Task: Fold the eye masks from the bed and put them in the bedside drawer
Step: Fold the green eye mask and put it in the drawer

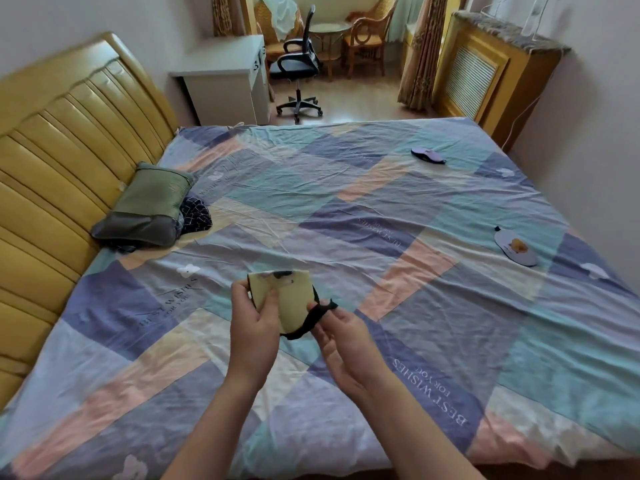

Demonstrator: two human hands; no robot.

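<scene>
A pale yellow eye mask (294, 299) with a black strap is held folded over above the near part of the bed. My left hand (254, 323) grips its left side with thumb and fingers. My right hand (341, 336) pinches the black strap at the mask's right edge. A dark purple eye mask (428, 155) lies flat on the bedspread at the far right. A lilac eye mask (516, 250) with an orange figure on it lies near the right edge. No drawer is in view.
The patchwork bedspread (346, 220) covers the whole bed. A green pillow (145, 206) and dark checked cloth (195, 214) lie by the yellow headboard (52, 161). Beyond the bed stand a white desk (225, 77), an office chair (299, 60) and a radiator cover (485, 71).
</scene>
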